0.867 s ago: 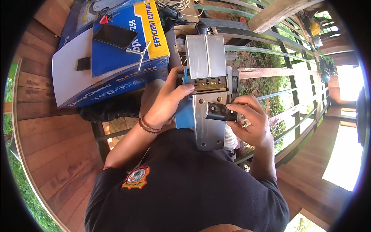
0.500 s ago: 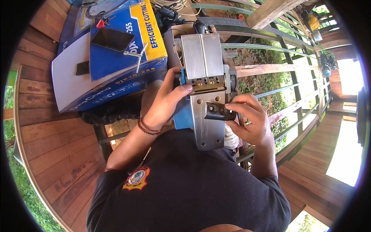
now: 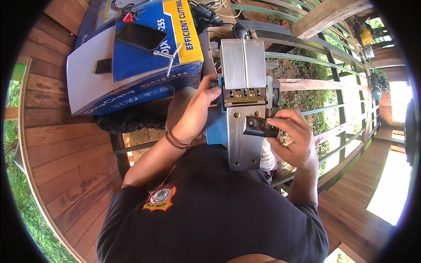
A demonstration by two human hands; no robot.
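Note:
An electric hand planer (image 3: 240, 151) lies sole up against my lap, its blue body showing along the left side. Its cutter drum (image 3: 246, 100), with brass-coloured bolts, sits exposed between the two metal sole plates. My left hand (image 3: 196, 109) grips the planer's left side beside the drum, thumb along the edge. Between thumb and fingers, my right hand (image 3: 294, 133) pinches a short dark metal piece with holes (image 3: 258, 126). That piece is over the near sole plate, just below the drum; whether it touches the plate I cannot tell.
Left of the planer stands a blue and yellow cardboard box (image 3: 131, 94). On it lie a phone-like dark slab (image 3: 141, 36), a T-handled wrench (image 3: 170, 57), a small black piece (image 3: 104, 66) and red-tipped keys (image 3: 127, 17). Metal bars (image 3: 320, 87) with gaps run on the right.
The view has shifted, so everything sits further right in the picture. My left thumb has slid slightly away from the drum. My right hand keeps its pinch on the dark metal piece.

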